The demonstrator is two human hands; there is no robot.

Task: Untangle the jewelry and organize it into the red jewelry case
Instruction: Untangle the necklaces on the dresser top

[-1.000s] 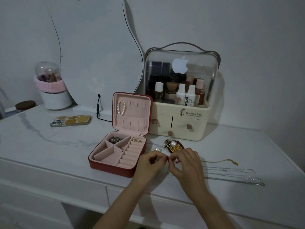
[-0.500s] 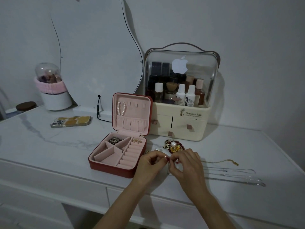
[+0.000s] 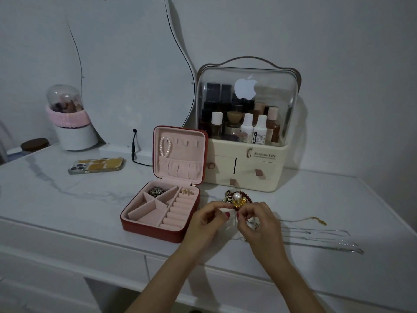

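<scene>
Left hand: the left hand was curled, thumb and forefinger pinching something tiny, too small to make out, just in front of the tangled jewelry.
Right hand: the right hand was curled too, fingertips pinching at the same spot (red nails nearly touching the other hand's).
Jewelry pile: one clump lay on the white table, a pearl, gold links and dark red beads, just right of the case.
Case: one red jewelry case stood open, pearl strand hanging in its lid, two compartments occupied.
Chains: several thin chains lay at right; I couldn't count them.
Phone: one phone, face down.
Writing: the cosmetics organizer read "Serious Life".
</scene>
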